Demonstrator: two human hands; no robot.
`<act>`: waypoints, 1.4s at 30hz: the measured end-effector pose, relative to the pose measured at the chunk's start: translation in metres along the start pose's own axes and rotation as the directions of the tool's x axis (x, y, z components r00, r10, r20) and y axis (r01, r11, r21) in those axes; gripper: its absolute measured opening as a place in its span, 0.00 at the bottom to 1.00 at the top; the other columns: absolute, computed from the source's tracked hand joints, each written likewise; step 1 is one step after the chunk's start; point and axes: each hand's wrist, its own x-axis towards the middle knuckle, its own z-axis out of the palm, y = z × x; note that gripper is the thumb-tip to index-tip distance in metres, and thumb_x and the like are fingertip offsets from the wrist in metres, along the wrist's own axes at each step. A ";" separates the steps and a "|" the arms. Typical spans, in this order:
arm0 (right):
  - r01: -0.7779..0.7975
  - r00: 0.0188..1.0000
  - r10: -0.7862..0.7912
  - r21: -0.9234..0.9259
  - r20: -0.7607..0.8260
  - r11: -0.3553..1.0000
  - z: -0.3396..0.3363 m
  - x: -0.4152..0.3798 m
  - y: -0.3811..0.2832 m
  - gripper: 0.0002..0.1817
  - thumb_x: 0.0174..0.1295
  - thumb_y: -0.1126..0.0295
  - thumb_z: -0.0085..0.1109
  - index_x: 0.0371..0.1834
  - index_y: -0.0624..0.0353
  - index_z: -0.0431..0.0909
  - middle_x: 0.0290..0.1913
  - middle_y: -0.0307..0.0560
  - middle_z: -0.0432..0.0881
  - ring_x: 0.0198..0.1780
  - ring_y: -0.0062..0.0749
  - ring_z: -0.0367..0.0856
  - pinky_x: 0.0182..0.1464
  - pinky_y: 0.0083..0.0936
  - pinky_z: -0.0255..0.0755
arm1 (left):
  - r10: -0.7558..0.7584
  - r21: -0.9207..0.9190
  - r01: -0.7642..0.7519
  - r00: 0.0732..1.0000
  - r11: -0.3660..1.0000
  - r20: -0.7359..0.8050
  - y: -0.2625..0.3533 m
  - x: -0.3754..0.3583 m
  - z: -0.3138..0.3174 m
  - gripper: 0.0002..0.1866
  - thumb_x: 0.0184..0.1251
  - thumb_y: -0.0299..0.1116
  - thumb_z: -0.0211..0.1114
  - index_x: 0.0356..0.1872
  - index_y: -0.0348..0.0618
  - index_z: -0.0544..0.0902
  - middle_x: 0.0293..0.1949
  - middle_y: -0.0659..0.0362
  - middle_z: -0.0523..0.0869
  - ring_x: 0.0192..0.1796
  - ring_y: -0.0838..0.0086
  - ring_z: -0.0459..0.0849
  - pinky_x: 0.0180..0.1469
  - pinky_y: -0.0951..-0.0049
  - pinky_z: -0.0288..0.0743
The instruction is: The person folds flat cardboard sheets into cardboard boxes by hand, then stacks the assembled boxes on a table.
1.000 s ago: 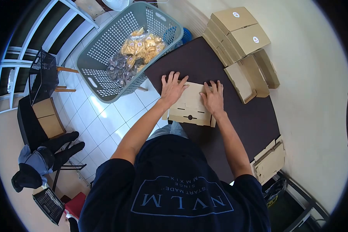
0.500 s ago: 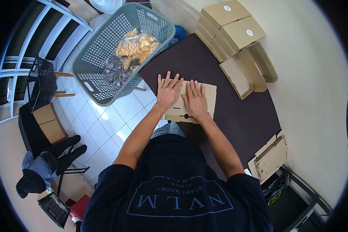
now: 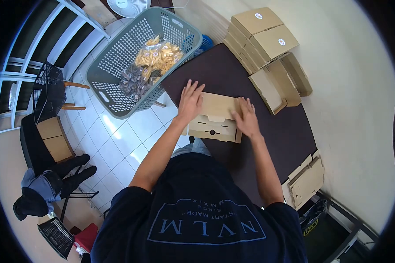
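A brown cardboard box lies in front of me on the dark table, with one panel folded up and a tab and slots showing along its near part. My left hand rests at the box's left edge, open, its fingers stretched away from me. At the right edge is my right hand, open with fingers apart and the thumb over the cardboard. Slight motion blur hides whether the right fingertips press on the box.
Closed boxes with round stickers are stacked at the back right, beside an open box. Flattened cardboard lies at the right. A grey-green basket holds bagged goods. Another person sits at the left.
My hands have moved apart from on top of the flat cardboard to its two sides. A panel of the box now stands folded up between them.
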 end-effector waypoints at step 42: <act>-0.126 0.915 0.197 0.214 -0.353 0.969 0.032 0.052 -0.003 0.15 0.61 0.75 0.57 0.50 0.66 0.86 0.48 0.55 0.86 0.46 0.52 0.80 0.54 0.40 0.75 | 0.110 0.170 -0.231 0.843 0.958 0.526 0.054 0.069 0.067 0.23 0.77 0.43 0.55 0.71 0.66 0.75 0.52 0.55 0.76 0.56 0.58 0.70 0.58 0.54 0.63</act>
